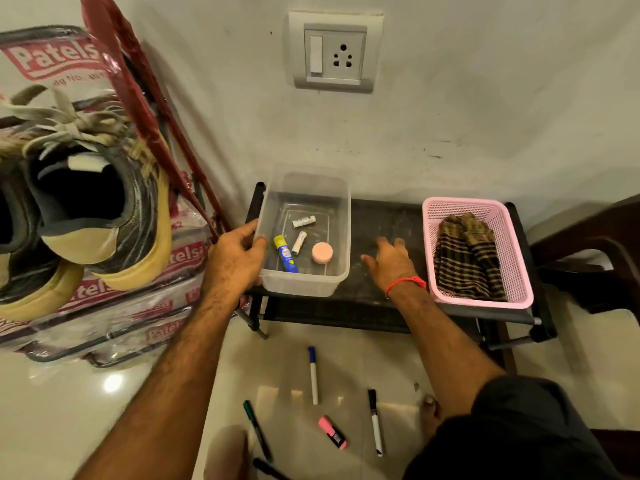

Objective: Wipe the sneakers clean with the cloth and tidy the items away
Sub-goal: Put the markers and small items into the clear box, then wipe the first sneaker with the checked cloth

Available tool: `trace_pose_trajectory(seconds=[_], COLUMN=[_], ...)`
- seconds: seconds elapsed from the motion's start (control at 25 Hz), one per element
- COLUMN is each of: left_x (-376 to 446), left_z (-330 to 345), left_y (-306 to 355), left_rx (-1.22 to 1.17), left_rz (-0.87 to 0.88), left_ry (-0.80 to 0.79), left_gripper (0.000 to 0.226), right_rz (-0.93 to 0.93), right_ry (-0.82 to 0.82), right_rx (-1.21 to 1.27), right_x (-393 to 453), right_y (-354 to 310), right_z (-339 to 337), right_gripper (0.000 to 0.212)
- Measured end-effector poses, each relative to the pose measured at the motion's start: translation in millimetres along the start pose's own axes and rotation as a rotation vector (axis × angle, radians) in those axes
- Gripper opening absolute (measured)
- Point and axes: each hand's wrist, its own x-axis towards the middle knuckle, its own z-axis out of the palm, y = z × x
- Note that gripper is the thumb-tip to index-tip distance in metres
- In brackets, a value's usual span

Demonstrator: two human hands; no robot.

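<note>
My left hand (235, 258) grips the near-left corner of the clear tub (304, 233), thumb over the rim, fingers curled round the outside wall. My right hand (389, 261) lies palm-down on the desk (381, 216), fingers spread and fairly straight, holding nothing; a red thread (405, 283) circles its wrist.

The cloth (465, 254), brown check, lies bunched in the pink basket (478, 251), which stands on the right end of the desk. Right hand is just left of the basket, not touching basket or cloth. Tub and basket are well apart, right hand between them.

The sneakers (83, 209), dark with tan soles and pale laces, sit heels toward me on a stack of clear bags (114, 306) at far left, beside a red handle (138, 98). Left hand is near them, not touching.

In the tub: two white cylinders (301, 233), a yellow-and-blue stick (285, 254), a peach disc (322, 252). The stick's label is too small to read.

Readable writing: "Patels" in white on red, repeated on the bags. Smaller print below it is illegible.

On the floor in front of the desk: a blue-capped marker (313, 375), a black-capped marker (375, 422), a green marker (258, 431), a pink highlighter (332, 432), another dark marker (270, 469) at the lower edge.

A socket plate (334, 51) is on the wall above the desk.
</note>
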Motion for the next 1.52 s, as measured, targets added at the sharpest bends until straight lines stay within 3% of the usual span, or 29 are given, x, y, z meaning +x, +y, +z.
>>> trace_pose_trajectory(seconds=[0.12,0.2,0.28,0.36,0.44,0.52,0.64,0.8,0.92,1.08,1.28,1.52], left_x=[0.3,0.0,-1.5,-4.0,-5.9,-6.8,-9.5,-12.3,-15.1,-25.9,-46.4,-48.7], left_z=[-0.2,0.2,1.6,3.5,6.2,8.5,9.1,9.2,12.4,22.9,43.2,55.0], left_y=[-2.8,-3.1,-2.1,-1.1,-0.2,0.4,1.1,2.9,5.5,15.3,29.7,30.0], left_rx=[-0.002,0.007,0.022,0.036,0.035,0.028,0.033,0.007,-0.017,-0.03,-0.124,-0.116], left_rz=[0.003,0.005,-0.001,-0.006,-0.005,-0.004,0.004,-0.006,0.001,0.034,0.034,0.032], left_ry=[-0.024,-0.032,-0.037,-0.047,-0.069,-0.083,-0.085,-0.094,-0.116,-0.181,-0.339,-0.308], left_gripper=[0.041,0.043,0.046,0.049,0.051,0.052,0.052,0.052,0.051,0.05,0.054,0.065], right_rz=[-0.037,-0.045,-0.093,-0.19,-0.31,-0.395,-0.416,-0.431,-0.284,-0.035,0.0,-0.044], right_ry=[0.061,0.163,0.337,0.397,0.267,0.099,0.004,0.077,0.198,0.059,0.131,0.074], right_rx=[-0.002,0.155,0.358,0.555,0.59,0.401,0.257,0.231,0.188,0.201,0.153,0.235], right_x=[4.4,5.2,5.0,-0.8,-13.0,-25.9,-32.2,-30.1,-28.5,-40.0,-38.8,-43.8], right_y=[2.9,-3.8,-26.2,-56.8,-85.7,-104.7,-112.7,-105.8,-83.2,-54.6,-28.8,-18.3], right_z=[4.1,-6.0,-31.7,-61.7,-75.7,-65.8,-41.3,-52.7,-66.5,-68.6,-88.3,-92.5], right_gripper=[0.025,0.015,0.015,0.017,0.019,0.019,0.024,0.026,0.037,0.062,0.063,0.056])
